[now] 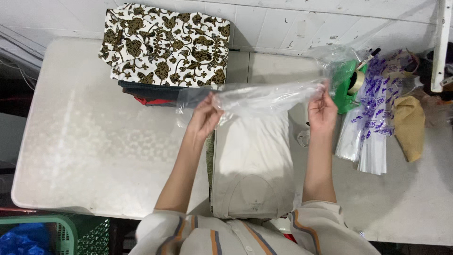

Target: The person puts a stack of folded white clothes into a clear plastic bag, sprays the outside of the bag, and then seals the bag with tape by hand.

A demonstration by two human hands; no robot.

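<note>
Hands stretch a clear plastic bag [264,97] above a folded cream garment [252,165] on the table [85,141]

Left hand [205,118] has its grip pressed together, pinching the bag's left end, while the right hand [323,111] pinches the right end between thumb and fingers, so the bag hangs taut and level between them, just over the far edge of the cream garment. That garment lies flat on the near middle of the table, between the two forearms. A stack of folded clothes [163,47], topped by a brown-and-white floral print, sits at the far side, left of centre. To the right lie a green tape dispenser [349,89], a bundle of clear bags with purple print [373,123] and a tan cloth [410,125]. A green basket [61,233] stands at the near left, below the table edge
</note>
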